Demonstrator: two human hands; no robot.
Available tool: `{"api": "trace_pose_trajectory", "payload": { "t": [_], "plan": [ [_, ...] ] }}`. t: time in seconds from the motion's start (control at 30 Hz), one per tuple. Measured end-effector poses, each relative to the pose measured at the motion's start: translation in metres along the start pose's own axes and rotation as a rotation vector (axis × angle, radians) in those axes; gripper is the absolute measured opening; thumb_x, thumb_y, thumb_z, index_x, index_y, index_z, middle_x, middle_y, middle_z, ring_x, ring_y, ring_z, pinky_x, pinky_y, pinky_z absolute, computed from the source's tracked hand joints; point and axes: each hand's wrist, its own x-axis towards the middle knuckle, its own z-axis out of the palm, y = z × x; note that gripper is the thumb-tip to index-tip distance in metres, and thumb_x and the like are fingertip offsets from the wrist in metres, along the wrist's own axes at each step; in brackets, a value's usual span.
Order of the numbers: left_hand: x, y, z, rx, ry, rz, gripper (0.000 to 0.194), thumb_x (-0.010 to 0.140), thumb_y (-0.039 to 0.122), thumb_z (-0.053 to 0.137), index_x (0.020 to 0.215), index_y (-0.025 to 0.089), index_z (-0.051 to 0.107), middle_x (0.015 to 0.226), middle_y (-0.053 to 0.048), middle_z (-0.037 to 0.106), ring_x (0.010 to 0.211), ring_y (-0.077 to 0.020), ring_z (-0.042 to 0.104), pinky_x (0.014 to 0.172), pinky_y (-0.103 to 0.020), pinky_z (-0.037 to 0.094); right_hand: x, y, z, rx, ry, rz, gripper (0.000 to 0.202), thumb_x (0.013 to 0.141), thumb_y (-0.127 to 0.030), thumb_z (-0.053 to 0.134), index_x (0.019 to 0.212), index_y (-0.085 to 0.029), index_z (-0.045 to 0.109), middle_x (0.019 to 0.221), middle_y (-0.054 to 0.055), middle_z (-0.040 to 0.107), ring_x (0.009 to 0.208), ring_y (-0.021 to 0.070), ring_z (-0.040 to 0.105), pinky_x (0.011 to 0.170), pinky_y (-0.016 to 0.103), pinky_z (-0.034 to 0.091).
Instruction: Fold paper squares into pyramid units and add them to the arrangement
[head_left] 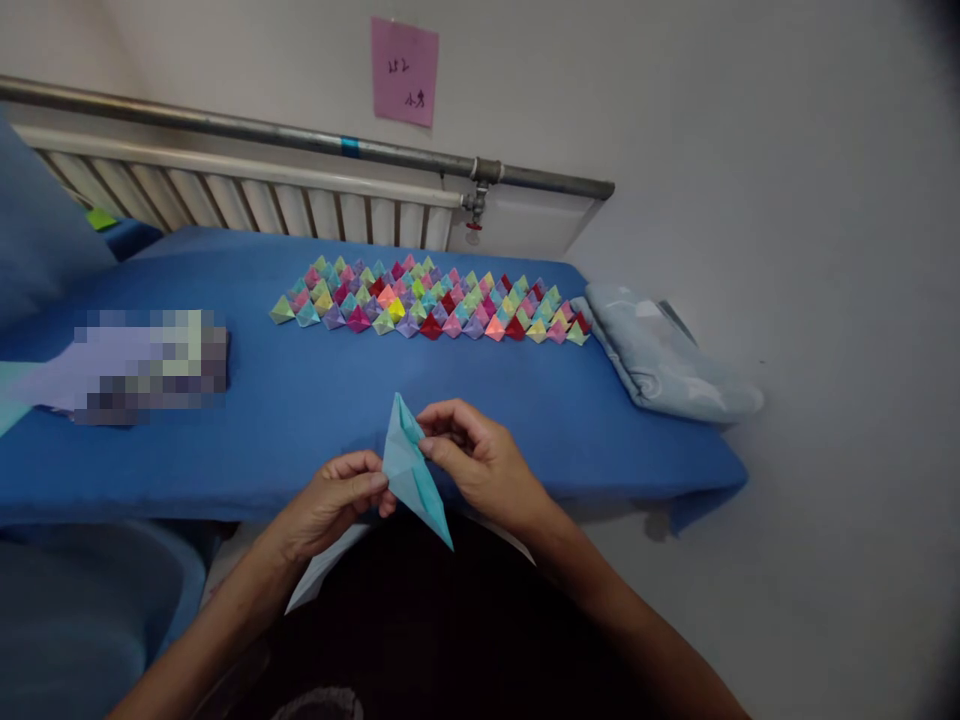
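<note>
Between my two hands is a light-blue folded paper boat [411, 470], tilted so that one pointed end is up and the other points down to the right. My left hand [341, 495] pinches its left side between thumb and fingers. On the opposite side, my right hand [474, 455] grips the upper right edge, with the thumb on the near face and fingertips partly hidden behind the paper. Beyond my hands, several rows of small folded paper boats [433, 325] in many colours stand close together on the blue-covered table.
The blue tablecloth [300, 400] hangs over the near edge. A folded grey-blue cloth [652, 350] lies at the right end. Coloured paper sheets [67, 375] and a blurred item sit left. A radiator [262, 205] and a pipe [247, 128] run along the wall; a blue chair [90, 600] stands lower left.
</note>
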Motion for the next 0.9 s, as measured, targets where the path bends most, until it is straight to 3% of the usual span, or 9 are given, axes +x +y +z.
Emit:
{"api": "trace_pose_trajectory", "payload": {
  "t": [0.27,0.57,0.7,0.9],
  "plan": [
    [0.001,0.007,0.001,0.046,-0.008,-0.055,0.037,0.058,0.042,0.09,0.066,0.017,0.065,0.058,0.001,0.068,0.056,-0.0109,0.061,0.061,-0.024,0.049,0.0,0.004,-0.007,0.132,-0.08,0.19,0.047,0.073,-0.018,0.067,0.12,-0.02,0.061,0.098,0.002,0.065,0.081,0.012,0.06,0.075,0.027,0.049],
    [0.001,0.004,-0.002,0.024,-0.06,-0.081,0.035,0.06,0.043,0.09,0.068,0.017,0.067,0.06,0.002,0.07,0.057,-0.0099,0.062,0.062,-0.022,0.049,-0.006,0.001,-0.007,0.15,-0.055,0.106,0.043,0.072,-0.026,0.073,0.114,-0.023,0.065,0.093,-0.001,0.062,0.08,0.0108,0.058,0.078,0.028,0.05],
    [0.001,-0.001,-0.006,-0.002,-0.105,-0.075,0.032,0.064,0.042,0.089,0.068,0.018,0.068,0.06,0.001,0.069,0.058,-0.0102,0.063,0.062,-0.022,0.05,-0.008,0.003,-0.003,0.147,-0.036,0.068,0.034,0.078,-0.024,0.067,0.112,-0.023,0.066,0.09,-0.001,0.062,0.076,0.01,0.058,0.074,0.026,0.05],
    [0.002,-0.005,-0.007,-0.061,-0.176,-0.056,0.029,0.064,0.04,0.089,0.069,0.017,0.072,0.061,0.001,0.069,0.057,-0.0097,0.062,0.061,-0.02,0.051,-0.012,-0.001,0.001,0.214,-0.107,0.079,0.032,0.08,-0.024,0.065,0.111,-0.022,0.066,0.087,-0.001,0.064,0.071,0.0092,0.06,0.069,0.024,0.05]
  ]
}}
